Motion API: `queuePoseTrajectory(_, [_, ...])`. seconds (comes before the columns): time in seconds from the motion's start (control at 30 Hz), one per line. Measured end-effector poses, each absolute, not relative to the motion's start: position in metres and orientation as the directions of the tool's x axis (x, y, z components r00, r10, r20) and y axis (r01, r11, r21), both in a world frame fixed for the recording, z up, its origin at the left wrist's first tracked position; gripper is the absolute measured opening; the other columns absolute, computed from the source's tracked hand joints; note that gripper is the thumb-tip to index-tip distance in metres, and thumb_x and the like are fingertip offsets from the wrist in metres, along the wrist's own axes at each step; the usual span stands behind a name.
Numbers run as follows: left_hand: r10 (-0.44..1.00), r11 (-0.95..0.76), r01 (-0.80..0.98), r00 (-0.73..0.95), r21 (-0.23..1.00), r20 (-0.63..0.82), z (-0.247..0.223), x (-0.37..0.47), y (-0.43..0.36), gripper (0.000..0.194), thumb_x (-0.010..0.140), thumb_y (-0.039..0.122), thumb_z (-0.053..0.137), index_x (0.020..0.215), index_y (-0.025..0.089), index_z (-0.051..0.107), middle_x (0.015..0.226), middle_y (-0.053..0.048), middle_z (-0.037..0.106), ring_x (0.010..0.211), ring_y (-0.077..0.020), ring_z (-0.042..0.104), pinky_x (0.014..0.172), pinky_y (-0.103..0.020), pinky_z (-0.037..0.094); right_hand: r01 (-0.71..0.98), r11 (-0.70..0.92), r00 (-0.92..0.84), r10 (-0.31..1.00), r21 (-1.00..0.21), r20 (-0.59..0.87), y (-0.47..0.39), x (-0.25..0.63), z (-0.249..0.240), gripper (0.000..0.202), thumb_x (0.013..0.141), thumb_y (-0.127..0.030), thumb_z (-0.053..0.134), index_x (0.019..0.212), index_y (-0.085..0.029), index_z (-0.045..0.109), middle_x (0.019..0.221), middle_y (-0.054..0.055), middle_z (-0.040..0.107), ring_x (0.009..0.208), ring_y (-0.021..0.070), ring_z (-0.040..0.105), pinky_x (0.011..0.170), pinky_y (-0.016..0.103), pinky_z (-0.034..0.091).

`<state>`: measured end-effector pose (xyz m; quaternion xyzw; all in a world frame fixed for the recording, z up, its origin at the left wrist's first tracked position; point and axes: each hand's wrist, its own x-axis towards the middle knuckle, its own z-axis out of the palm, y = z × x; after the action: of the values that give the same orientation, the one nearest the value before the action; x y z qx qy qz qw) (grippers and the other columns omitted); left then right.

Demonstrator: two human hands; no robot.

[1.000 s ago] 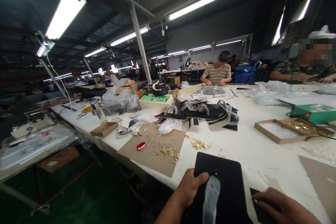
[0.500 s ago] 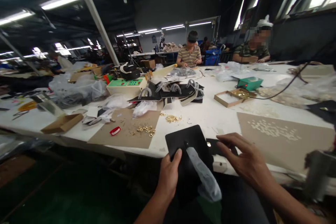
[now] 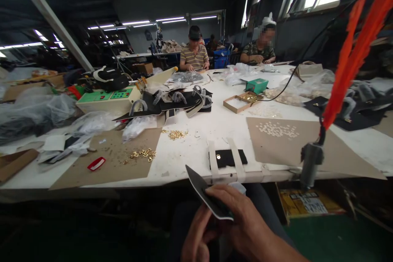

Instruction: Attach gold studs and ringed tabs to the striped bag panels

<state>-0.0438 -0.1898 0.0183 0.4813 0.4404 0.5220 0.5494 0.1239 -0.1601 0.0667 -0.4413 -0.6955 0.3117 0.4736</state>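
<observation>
A stiff black bag panel [image 3: 196,184] is tilted nearly edge-on above my lap, its pale edge showing. From below, my left hand [image 3: 198,231] grips it with the fingers against its underside. My right hand [image 3: 242,213] is closed over its near part, fingers pressed on the black face. Beyond the right knuckles pokes a bit of the plastic-wrapped handle [image 3: 238,188]; most of that handle is hidden. On the table edge ahead lies a black pad [image 3: 227,159] with a round metal snap, crossed by two pale tape strips [image 3: 236,157].
Gold fittings [image 3: 144,154] lie on brown card [image 3: 113,168] near a red tray [image 3: 96,163]. White pieces [image 3: 276,129] cover another sheet. Black panels with wrapped handles [image 3: 178,104] are piled mid-table. A grey tool [image 3: 311,163] hangs at right, below orange cord [image 3: 353,53]. Two co-workers sit opposite.
The panel has turned from facing me to edge-on and come lower. My right hand has left the black pad and taken hold of the panel. The view has swung right.
</observation>
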Motion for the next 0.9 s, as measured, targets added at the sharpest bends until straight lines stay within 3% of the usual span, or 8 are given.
queuePoseTrajectory(0.13, [0.99,-0.13,0.11,-0.043,0.985,0.135,0.031,-0.056,-0.162,0.041,0.086,0.055,0.074,0.111,0.023,0.073,0.129,-0.014,0.067,0.11,-0.0318,0.07,0.09,-0.04,0.062,0.03,0.29,-0.281,0.921,-0.956,0.271,-0.151,0.14,0.081,0.028,0.107,-0.036,0.052,0.116,-0.026,0.077,0.112,0.006,0.073,0.101,0.0243,0.068,0.094,0.037,0.053])
queuePoseTrajectory(0.17, [0.986,-0.13,0.16,-0.08,0.979,0.144,0.036,-0.062,-0.152,0.041,0.084,0.048,0.077,0.115,0.023,0.07,0.127,-0.012,0.067,0.108,-0.0297,0.07,0.093,-0.04,0.061,-0.006,0.203,-0.316,0.929,-0.979,0.195,-0.148,0.145,0.083,0.029,0.106,-0.04,0.055,0.109,-0.024,0.078,0.106,0.005,0.074,0.097,0.0236,0.067,0.09,0.036,0.053])
queuePoseTrajectory(0.23, [0.982,-0.134,0.198,-0.102,0.971,0.157,0.046,-0.074,-0.134,0.061,0.078,0.042,0.084,0.132,0.024,0.06,0.135,-0.011,0.063,0.115,-0.0295,0.068,0.1,-0.041,0.058,-0.066,0.017,-0.351,0.936,-0.998,0.04,-0.145,0.155,0.083,0.034,0.102,-0.049,0.063,0.1,-0.019,0.078,0.093,0.004,0.072,0.086,0.0213,0.066,0.081,0.031,0.052])
queuePoseTrajectory(0.33, [0.991,-0.08,0.135,0.115,0.988,0.064,0.061,-0.079,-0.115,0.079,0.073,0.04,0.088,0.143,0.024,0.055,0.139,-0.012,0.065,0.12,-0.0322,0.067,0.101,-0.042,0.057,-0.155,-0.207,-0.348,0.927,-0.966,-0.143,-0.138,0.161,0.073,0.043,0.093,-0.058,0.071,0.093,-0.015,0.074,0.082,0.002,0.07,0.074,0.0175,0.063,0.071,0.026,0.049])
queuePoseTrajectory(0.4, [0.946,0.053,0.12,0.313,0.991,-0.088,0.068,-0.071,-0.105,0.059,0.078,0.043,0.084,0.13,0.019,0.068,0.121,-0.012,0.075,0.107,-0.0322,0.072,0.093,-0.041,0.06,-0.18,-0.268,-0.301,0.931,-0.946,-0.207,-0.132,0.162,0.066,0.046,0.091,-0.06,0.072,0.096,-0.014,0.073,0.085,0.004,0.072,0.076,0.019,0.065,0.07,0.027,0.05])
queuePoseTrajectory(0.5, [0.91,0.186,0.16,0.344,0.969,-0.231,0.068,-0.049,-0.087,0.036,0.087,0.043,0.075,0.108,0.015,0.078,0.101,-0.01,0.081,0.097,-0.0313,0.075,0.086,-0.039,0.059,-0.088,-0.292,-0.163,0.947,-0.952,-0.275,-0.121,0.162,0.061,0.05,0.094,-0.063,0.067,0.104,-0.014,0.072,0.092,0.007,0.076,0.082,0.0243,0.07,0.07,0.03,0.054])
queuePoseTrajectory(0.7, [0.905,0.207,0.198,0.334,0.958,-0.264,0.05,-0.023,-0.053,0.034,0.087,0.039,0.073,0.11,0.015,0.077,0.105,-0.01,0.081,0.098,-0.0309,0.075,0.087,-0.039,0.058,0.283,-0.14,0.065,0.99,-0.949,-0.127,-0.103,0.169,0.053,0.04,0.092,-0.051,0.07,0.113,-0.016,0.074,0.108,0.011,0.078,0.104,0.0328,0.072,0.094,0.045,0.057])
queuePoseTrajectory(0.9, [0.879,0.146,0.257,0.41,0.955,-0.244,0.053,-0.02,-0.04,0.03,0.087,0.033,0.071,0.111,0.018,0.078,0.107,-0.007,0.081,0.102,-0.03,0.075,0.092,-0.039,0.057,0.336,-0.145,0.063,0.989,-0.931,-0.131,-0.094,0.174,0.039,0.032,0.095,-0.046,0.065,0.111,-0.02,0.076,0.106,0.008,0.079,0.097,0.0305,0.074,0.089,0.042,0.059])
